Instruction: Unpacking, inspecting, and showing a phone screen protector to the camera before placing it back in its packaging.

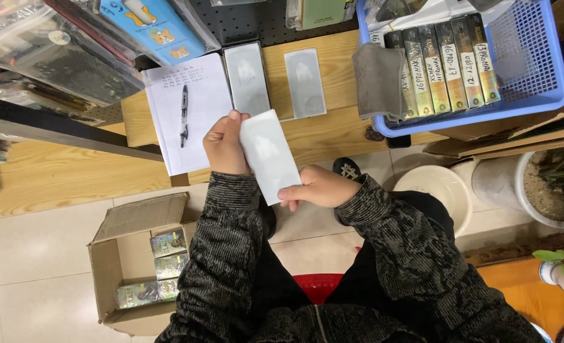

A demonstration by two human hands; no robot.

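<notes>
1. Lower left of the frame: an open cardboard box (pixel 114 270) on the tiled floor; small shiny packets (pixel 158 267) lie inside it.
2. Upper left of centre: a sheet of white paper (pixel 190 108) on the wooden table (pixel 47 178); a pen (pixel 183 114) lies along it.
3. Centre: the left hand (pixel 223 145) pinches the upper left edge of a white rectangular sleeve (pixel 270 155), thumb on top, fingers curled behind.
4. Just right and lower: the right hand (pixel 315 187) pinches the sleeve's bottom edge, fingers pressed together; the sleeve is tilted, held above the table edge.
5. Above it: two flat grey packs (pixel 275 79) lie side by side on the table.
6. Upper right: a blue basket (pixel 549 95) holds a row of narrow boxes (pixel 447 63); a grey cloth (pixel 377 79) hangs over its rim.
</notes>
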